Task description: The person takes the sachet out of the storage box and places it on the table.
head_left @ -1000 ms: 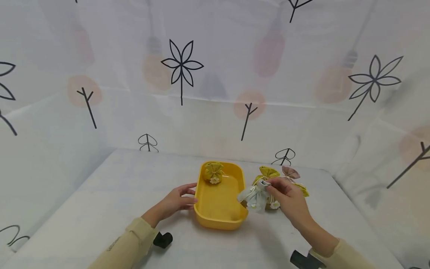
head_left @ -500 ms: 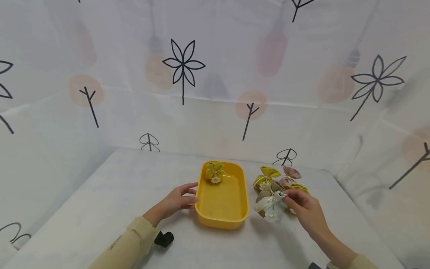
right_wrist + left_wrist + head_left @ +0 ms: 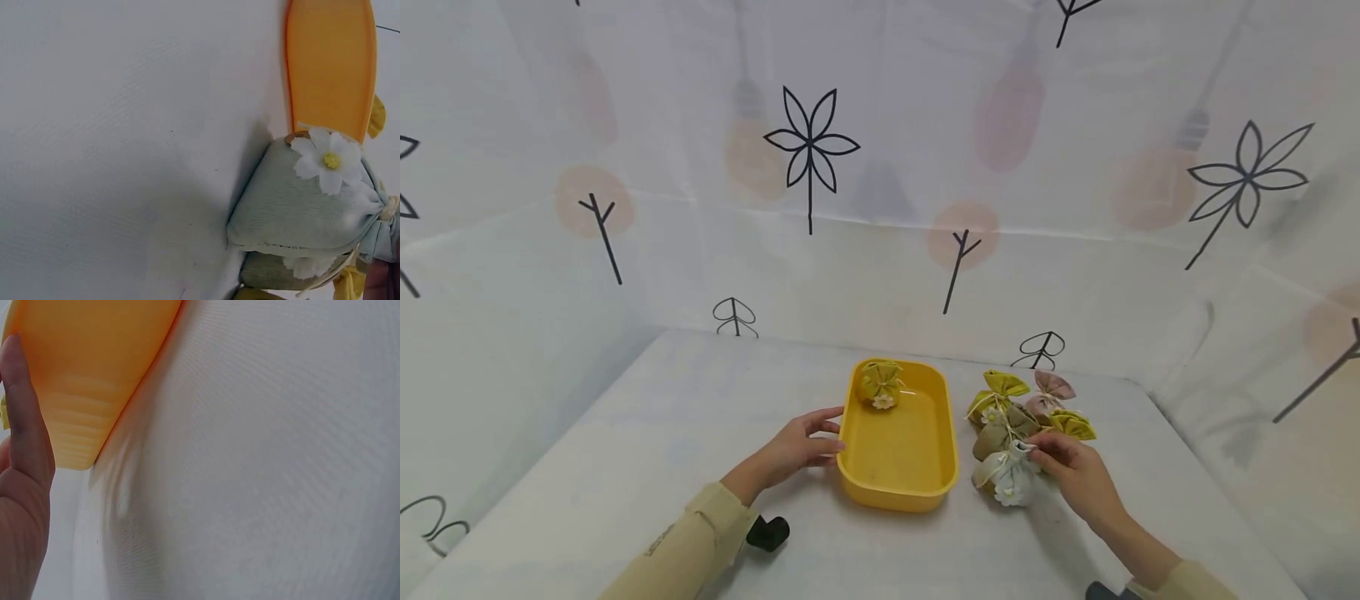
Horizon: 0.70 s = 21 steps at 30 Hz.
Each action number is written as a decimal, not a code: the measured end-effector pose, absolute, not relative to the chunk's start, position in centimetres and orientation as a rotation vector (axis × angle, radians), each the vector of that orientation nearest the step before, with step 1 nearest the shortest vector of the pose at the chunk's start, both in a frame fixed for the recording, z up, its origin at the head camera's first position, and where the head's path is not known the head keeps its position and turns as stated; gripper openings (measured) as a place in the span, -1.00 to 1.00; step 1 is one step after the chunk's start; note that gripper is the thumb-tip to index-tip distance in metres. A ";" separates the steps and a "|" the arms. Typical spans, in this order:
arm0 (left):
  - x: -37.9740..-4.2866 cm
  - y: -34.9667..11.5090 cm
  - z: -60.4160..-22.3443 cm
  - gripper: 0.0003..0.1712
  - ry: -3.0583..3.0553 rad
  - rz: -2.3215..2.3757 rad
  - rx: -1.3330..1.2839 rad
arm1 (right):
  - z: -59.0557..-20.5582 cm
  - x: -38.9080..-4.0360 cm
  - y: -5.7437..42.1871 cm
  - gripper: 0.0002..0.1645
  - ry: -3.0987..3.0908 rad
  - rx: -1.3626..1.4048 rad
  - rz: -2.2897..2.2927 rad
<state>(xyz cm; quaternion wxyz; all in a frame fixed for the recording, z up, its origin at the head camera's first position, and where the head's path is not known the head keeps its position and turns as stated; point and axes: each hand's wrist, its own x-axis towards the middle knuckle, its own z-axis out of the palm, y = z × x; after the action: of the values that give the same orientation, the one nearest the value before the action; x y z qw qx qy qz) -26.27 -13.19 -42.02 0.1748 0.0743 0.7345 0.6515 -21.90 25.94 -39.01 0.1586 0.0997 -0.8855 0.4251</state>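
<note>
My right hand (image 3: 1078,475) pinches the gathered neck of a pale blue-grey drawstring sachet (image 3: 1011,479). In the right wrist view the sachet (image 3: 300,200) bears a white cloth flower and sits at the table surface. Just behind it lies a brown sachet (image 3: 992,439). My left hand (image 3: 790,450) rests against the left side of a yellow tray (image 3: 891,500), its fingers fairly straight along the wall. One yellow-green sachet (image 3: 880,383) is inside the tray at the far left corner. The left wrist view shows the left hand (image 3: 25,425) touching the tray's outer wall (image 3: 94,381).
Behind the right hand stand a yellow-green sachet (image 3: 1000,392), a pink sachet (image 3: 1051,393) and another yellow one (image 3: 1071,425), grouped right of the tray. A black object (image 3: 767,533) sits by the left sleeve. A patterned white cloth (image 3: 880,275) hangs behind the white table.
My right hand has carried the pale sachet rightward and down, from beside the tray's right rim to the front of the sachet group. The left hand and tray have barely changed.
</note>
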 end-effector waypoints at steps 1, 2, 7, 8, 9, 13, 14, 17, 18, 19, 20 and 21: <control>-26.3 -13.2 -42.0 -0.23 2.082 1.845 0.209 | -39.1 -22.0 26.0 -0.85 -2.548 0.283 1.199; -26.3 -13.2 -42.0 -0.23 2.083 1.844 0.207 | -39.1 -22.0 26.0 -0.85 -2.565 0.275 1.186; -26.3 -13.2 -42.0 -0.22 2.081 1.845 0.206 | -38.8 -22.1 26.1 -0.77 -2.589 0.268 1.175; -26.3 -13.2 -42.0 -0.23 2.080 1.846 0.205 | -38.6 -22.1 26.2 -0.74 -2.588 0.266 1.194; -26.3 -13.2 -42.0 -0.23 2.078 1.848 0.206 | -38.5 -22.0 26.3 -0.70 -2.582 0.262 1.218; -26.2 -13.1 -42.0 -0.23 2.073 1.850 0.210 | -37.9 -21.9 26.5 -0.61 -2.547 0.231 1.320; -26.2 -13.1 -42.0 -0.23 2.073 1.850 0.209 | -37.7 -21.9 26.5 -0.61 -2.539 0.224 1.334; -26.2 -13.1 -42.0 -0.22 2.075 1.848 0.208 | -37.0 -21.9 26.3 -0.59 -2.524 0.199 1.358; -26.3 -13.1 -42.0 -0.22 2.077 1.847 0.207 | -36.8 -21.9 26.2 -0.59 -2.519 0.193 1.366; -26.3 -13.2 -42.0 -0.22 2.079 1.846 0.206 | -36.6 -22.0 26.1 -0.59 -2.519 0.189 1.365; -26.3 -13.2 -42.1 -0.22 2.080 1.847 0.202 | -36.5 -22.0 26.0 -0.59 -2.523 0.183 1.360; -26.3 -13.2 -42.1 -0.22 2.082 1.847 0.200 | -36.3 -22.0 25.9 -0.59 -2.525 0.183 1.360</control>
<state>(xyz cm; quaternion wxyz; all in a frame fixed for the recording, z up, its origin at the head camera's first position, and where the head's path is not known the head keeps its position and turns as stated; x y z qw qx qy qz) -26.30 -13.19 -42.10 0.1748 0.0706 0.7347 0.6517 -22.02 25.89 -36.34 0.1334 0.0632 -0.8707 0.4691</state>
